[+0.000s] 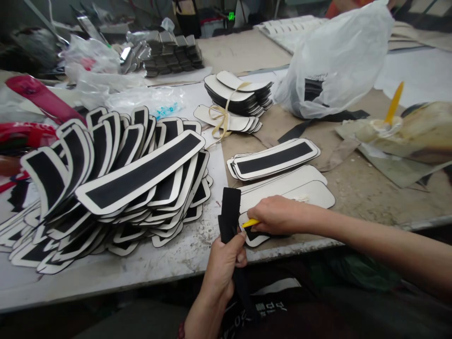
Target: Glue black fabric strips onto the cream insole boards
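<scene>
Spreading over the left of the table (106,283), a heap of black-and-white pieces (141,173) ends just short of the left hand (221,263), whose thumb and curled fingers pinch black strips (231,207). Their long axis runs away from the body, ends jutting beyond the fingertips. Just right, nearly crosswise to them, a yellow tool (251,222) points leftward at the left thumb, gripped in the right hand's (278,214) closed fingers.

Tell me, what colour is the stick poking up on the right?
Yellow, seen best in the head view.
</scene>
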`<state>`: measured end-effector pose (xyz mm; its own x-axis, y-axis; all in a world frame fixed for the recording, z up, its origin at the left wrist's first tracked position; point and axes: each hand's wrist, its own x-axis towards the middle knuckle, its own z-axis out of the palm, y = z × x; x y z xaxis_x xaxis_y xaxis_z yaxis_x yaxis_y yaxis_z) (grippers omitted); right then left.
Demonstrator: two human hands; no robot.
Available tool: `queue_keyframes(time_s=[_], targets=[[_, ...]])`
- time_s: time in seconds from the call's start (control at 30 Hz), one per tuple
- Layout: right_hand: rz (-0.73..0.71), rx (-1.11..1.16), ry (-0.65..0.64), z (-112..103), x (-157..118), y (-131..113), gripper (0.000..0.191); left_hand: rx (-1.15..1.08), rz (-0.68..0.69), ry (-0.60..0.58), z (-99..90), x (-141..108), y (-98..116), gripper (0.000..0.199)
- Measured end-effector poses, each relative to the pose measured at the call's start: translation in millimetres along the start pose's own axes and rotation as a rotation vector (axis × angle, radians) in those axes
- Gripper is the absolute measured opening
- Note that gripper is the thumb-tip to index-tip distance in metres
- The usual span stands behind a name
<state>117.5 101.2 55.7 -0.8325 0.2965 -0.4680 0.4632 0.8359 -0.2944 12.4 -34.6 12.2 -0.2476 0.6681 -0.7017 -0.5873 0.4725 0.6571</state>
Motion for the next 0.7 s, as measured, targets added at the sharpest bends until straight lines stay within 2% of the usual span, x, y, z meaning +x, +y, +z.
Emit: queue_keyframes(time_s=[0.23,0.4,0.5,0.63,0.7], targets=[[-0.008,0.015,-0.032,-1.9,6.5,0.3,0.029,0.026,0.013,0.052,2.6,3.9,-2.3,0.031],[0.001,-0.008,-0.022,-0.7,6.7,-2.4,0.029,0.066,0.070,0.153,8.4,9.6,-7.1,0.026],[0.055,-0.012,-0.016,-1.1,-18.8,12.0,0.027,0.078,0.092,0.194,9.0,11.7,-10.8,0.027],[0.264,0.154,0.011,0.9,-81.1,56.4,0.022,0.079,0.099,0.204,8.1,13.3,-13.0,0.033],[0.359,0.284,0.077,4.6,-107.4,78.8,0.026,0.081,0.103,0.210,8.3,13.1,-13.3,0.034]])
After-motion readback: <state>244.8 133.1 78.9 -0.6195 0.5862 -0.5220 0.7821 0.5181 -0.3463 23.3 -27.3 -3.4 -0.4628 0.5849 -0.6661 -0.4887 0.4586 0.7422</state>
